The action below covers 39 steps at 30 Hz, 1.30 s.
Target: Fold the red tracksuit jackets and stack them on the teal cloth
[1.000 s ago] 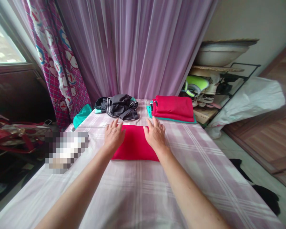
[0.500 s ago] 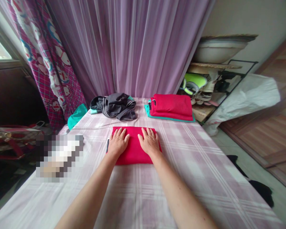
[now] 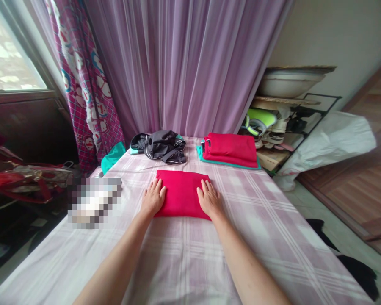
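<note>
A folded red garment lies flat on the pink checked table cover. My left hand rests flat on its left edge, fingers stretched out. On the right edge lies my right hand, flat too, fingers out. Neither hand grips the cloth. Behind it sits a crumpled dark grey garment with white piping, and to the right of that a stack of folded red and teal clothes.
A blurred object lies at the table's left edge, and a teal cloth hangs off the far left corner. Purple curtains hang behind. A shoe rack and white bag stand at the right; red bags at the left.
Both hands slid outward from the middle of the red garment to its left and right edges, staying flat on it. The camera view shifted slightly.
</note>
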Each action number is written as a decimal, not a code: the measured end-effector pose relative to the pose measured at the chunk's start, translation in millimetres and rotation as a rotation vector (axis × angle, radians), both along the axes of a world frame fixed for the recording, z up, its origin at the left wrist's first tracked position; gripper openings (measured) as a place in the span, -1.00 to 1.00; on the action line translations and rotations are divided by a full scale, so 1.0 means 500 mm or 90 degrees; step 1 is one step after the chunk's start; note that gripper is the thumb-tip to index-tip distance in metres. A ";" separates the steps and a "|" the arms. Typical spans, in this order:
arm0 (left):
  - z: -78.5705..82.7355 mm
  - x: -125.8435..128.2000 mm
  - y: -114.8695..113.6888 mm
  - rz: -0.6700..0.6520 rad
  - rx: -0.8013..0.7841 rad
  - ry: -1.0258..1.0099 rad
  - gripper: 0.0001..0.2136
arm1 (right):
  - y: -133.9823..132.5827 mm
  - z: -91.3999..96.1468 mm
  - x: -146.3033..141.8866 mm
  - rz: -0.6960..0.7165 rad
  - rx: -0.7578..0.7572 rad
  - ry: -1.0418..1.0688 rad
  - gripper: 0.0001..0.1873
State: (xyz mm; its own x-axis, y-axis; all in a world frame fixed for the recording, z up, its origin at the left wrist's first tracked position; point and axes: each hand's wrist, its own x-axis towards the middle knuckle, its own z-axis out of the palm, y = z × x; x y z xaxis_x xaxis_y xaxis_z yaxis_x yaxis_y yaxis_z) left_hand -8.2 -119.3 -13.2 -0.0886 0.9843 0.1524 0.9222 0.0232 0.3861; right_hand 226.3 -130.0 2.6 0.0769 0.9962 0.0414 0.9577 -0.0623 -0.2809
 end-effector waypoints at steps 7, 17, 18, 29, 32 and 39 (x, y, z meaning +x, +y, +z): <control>-0.027 -0.018 -0.063 0.021 0.102 0.001 -0.51 | -0.070 -0.058 0.039 -0.031 0.146 -0.032 -0.42; 0.015 -0.019 -0.137 0.135 0.015 0.009 -0.49 | -0.121 -0.071 0.071 -0.118 0.219 -0.051 -0.63; 0.019 -0.019 -0.135 0.140 0.010 -0.004 -0.49 | -0.120 -0.070 0.073 -0.112 0.219 -0.044 -0.66; 0.058 0.005 -0.062 0.131 0.053 -0.275 -0.45 | -0.101 0.009 0.032 -0.105 0.096 0.120 -0.77; 0.061 0.022 -0.053 0.110 0.135 -0.286 -0.44 | -0.090 0.033 0.024 -0.074 0.153 0.138 -0.76; 0.157 0.090 0.032 0.012 0.269 -0.295 -0.48 | 0.005 0.137 0.063 -0.031 0.259 0.132 -0.73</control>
